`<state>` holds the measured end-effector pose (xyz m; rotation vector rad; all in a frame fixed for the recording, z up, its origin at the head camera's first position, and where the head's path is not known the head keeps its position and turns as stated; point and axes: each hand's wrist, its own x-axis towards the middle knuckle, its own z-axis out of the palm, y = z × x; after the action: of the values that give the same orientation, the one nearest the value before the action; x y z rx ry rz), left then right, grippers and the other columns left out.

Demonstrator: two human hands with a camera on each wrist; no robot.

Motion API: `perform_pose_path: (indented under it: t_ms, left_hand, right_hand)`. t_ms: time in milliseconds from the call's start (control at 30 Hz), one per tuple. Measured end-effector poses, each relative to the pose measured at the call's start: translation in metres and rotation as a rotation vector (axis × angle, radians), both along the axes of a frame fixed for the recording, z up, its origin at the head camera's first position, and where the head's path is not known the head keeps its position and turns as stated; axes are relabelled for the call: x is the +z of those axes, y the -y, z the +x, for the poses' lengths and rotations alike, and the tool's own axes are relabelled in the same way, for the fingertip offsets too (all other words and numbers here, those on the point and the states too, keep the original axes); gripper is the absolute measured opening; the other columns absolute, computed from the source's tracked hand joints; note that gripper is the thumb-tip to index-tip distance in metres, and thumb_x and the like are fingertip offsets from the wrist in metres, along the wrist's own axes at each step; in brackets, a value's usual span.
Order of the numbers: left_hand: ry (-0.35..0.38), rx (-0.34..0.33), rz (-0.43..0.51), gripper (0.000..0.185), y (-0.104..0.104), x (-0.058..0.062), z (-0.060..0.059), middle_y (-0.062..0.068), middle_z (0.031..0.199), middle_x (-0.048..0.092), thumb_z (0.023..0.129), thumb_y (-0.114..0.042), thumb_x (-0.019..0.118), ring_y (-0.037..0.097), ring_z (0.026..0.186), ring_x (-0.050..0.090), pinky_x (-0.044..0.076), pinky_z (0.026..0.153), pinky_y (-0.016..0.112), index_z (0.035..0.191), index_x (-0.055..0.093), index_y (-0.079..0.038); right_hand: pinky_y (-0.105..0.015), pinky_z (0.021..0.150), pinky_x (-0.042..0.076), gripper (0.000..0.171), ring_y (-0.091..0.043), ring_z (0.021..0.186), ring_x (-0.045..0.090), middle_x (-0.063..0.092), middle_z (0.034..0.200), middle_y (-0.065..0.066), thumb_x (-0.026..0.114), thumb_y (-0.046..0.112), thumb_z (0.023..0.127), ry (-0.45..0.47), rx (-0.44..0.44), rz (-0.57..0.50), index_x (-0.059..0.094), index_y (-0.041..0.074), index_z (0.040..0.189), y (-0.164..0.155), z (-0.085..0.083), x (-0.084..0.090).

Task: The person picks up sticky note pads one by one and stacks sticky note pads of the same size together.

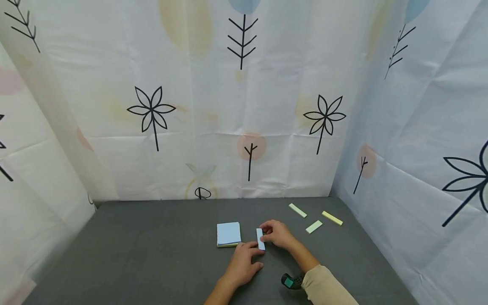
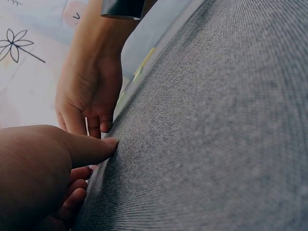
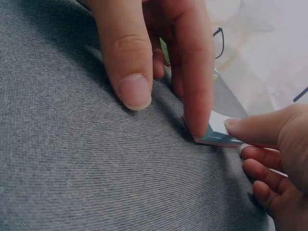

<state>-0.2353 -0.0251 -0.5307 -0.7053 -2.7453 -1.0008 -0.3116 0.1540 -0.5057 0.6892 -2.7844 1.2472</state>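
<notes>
Pressing contact: the folded blue paper strip (image 1: 260, 239) is held down on the grey cloth-covered table (image 1: 152, 245) by both hands, one at each end.
Right hand grip: the right hand (image 1: 279, 234) is arched over the far end of the strip; in the right wrist view one fingertip (image 3: 197, 126) is seen bearing straight down on a corner of the strip (image 3: 217, 137), the thumb resting on the cloth beside it. Nothing is enclosed; the fingers are extended, not curled round the paper.
Left hand grip: the left hand (image 1: 242, 264) is laid at the near end, a fingertip (image 3: 237, 124) touching the strip's edge. Whether the paper is pinched there or only pressed cannot be told.
Strip position: flat on the table, just right of the blue sticky-note pad (image 1: 228, 234), lengthwise away from the person.
Surroundings: two pale green strips (image 1: 298, 210) (image 1: 314, 226) and a yellow strip (image 1: 332, 217) are laid well apart, toward the right curtain wall (image 1: 419, 148).
Risk, slip: the cloth offers little grip under thin paper; uneven pressure between the two ends is judged likely to skew the strip.
Risk, spring-back: should either fingertip be lifted early, the fold may open.
Risk, crease: pressure on one corner only may set a crooked line.
Risk, view: the strip is hidden in the left wrist view, so its near end cannot be checked.
</notes>
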Motion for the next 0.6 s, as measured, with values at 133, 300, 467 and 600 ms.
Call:
perform_pose_path:
  t_ms: [133, 300, 467, 600]
  left_hand:
    - [-0.011, -0.012, 0.025, 0.029, 0.0009, 0.0001, 0.0005, 0.005, 0.123, 0.062, 0.078, -0.019, 0.08, 0.026, 0.105, 0.052, 0.046, 0.089, 0.043, 0.107, 0.076, -0.021]
    - [-0.014, -0.014, 0.051, 0.025, 0.0014, 0.0013, 0.001, 0.006, 0.122, 0.063, 0.078, -0.018, 0.08, 0.027, 0.105, 0.053, 0.046, 0.088, 0.043, 0.102, 0.078, -0.021]
    - [-0.005, -0.011, 0.073, 0.023, 0.0013, 0.0029, 0.0014, 0.006, 0.121, 0.063, 0.077, -0.019, 0.081, 0.027, 0.105, 0.054, 0.045, 0.088, 0.045, 0.1, 0.078, -0.022]
    - [-0.002, -0.013, 0.074, 0.027, 0.0014, 0.0031, 0.0009, 0.006, 0.121, 0.064, 0.077, -0.02, 0.081, 0.027, 0.105, 0.054, 0.046, 0.088, 0.044, 0.104, 0.078, -0.022]
  right_hand:
    - [-0.026, 0.064, 0.046, 0.03, -0.016, 0.076, 0.055, 0.061, 0.086, -0.007, 0.08, 0.003, 0.076, 0.007, 0.003, 0.018, 0.069, -0.003, 0.103, -0.0002, -0.0023, 0.0004]
    - [-0.027, 0.064, 0.046, 0.03, -0.014, 0.074, 0.054, 0.061, 0.084, -0.007, 0.08, 0.004, 0.075, 0.012, 0.006, 0.021, 0.07, -0.004, 0.102, -0.0017, -0.0038, 0.0004]
    - [-0.027, 0.064, 0.046, 0.03, -0.014, 0.074, 0.054, 0.06, 0.084, -0.007, 0.08, 0.004, 0.075, 0.008, 0.005, 0.023, 0.069, -0.004, 0.101, -0.0025, -0.0041, 0.0006]
    - [-0.027, 0.064, 0.046, 0.029, -0.013, 0.073, 0.054, 0.06, 0.083, -0.006, 0.08, 0.004, 0.075, 0.016, 0.002, 0.022, 0.07, -0.004, 0.101, -0.0022, -0.0045, 0.0011]
